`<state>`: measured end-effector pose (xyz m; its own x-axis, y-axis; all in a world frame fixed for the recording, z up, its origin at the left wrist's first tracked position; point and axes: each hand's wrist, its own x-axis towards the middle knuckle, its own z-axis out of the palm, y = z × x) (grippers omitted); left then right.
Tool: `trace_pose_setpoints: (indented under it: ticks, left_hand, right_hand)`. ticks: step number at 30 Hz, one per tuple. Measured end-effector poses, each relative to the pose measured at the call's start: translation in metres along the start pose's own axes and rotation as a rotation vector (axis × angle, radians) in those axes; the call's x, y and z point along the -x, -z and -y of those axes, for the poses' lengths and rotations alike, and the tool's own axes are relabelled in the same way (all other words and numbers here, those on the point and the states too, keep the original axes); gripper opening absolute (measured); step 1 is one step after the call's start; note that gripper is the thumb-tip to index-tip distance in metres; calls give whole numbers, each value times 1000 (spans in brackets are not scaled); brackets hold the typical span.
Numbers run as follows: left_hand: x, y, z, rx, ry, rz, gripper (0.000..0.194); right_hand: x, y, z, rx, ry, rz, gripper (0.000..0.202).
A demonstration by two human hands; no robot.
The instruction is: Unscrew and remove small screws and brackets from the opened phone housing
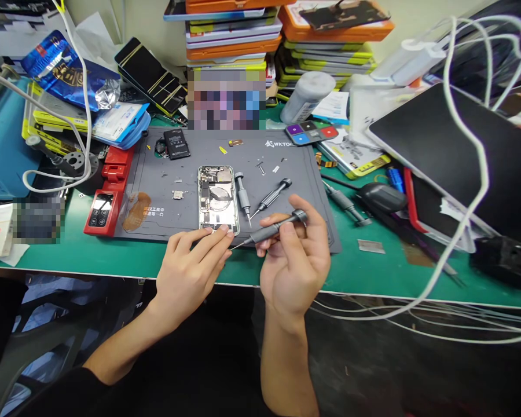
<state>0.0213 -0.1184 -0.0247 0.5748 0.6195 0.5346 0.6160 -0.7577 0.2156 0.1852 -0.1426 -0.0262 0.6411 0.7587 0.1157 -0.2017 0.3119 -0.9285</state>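
Note:
An opened phone (219,197) lies on the grey mat with its inner parts exposed. Over its lower end rest the fingers of my left hand (193,258), close together and gripping the bottom edge; the thumb is mostly hidden. My right hand (293,263) is closed around a grey screwdriver (267,231), held at a slant. Its thin tip points down and left, right beside my left fingertips and just below the phone's corner. Two more screwdrivers lie on the mat to the phone's right: one upright in view (243,196), one slanted (272,197).
Loose small parts and a black battery (176,143) lie on the mat (173,217). A red device (102,211) stands at its left edge. Another screwdriver (345,202), tweezers and a white cable (473,145) are on the right. Stacked boxes (234,35) line the back.

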Motion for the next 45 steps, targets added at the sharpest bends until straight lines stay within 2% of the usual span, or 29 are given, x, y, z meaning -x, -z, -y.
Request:
trace_pose_setpoints:
  ticks: [45]
  left_hand:
    - [-1, 0, -1, -7, -11, -15, 32]
  right_hand:
    - [0, 2, -2, 28, 3, 12, 31]
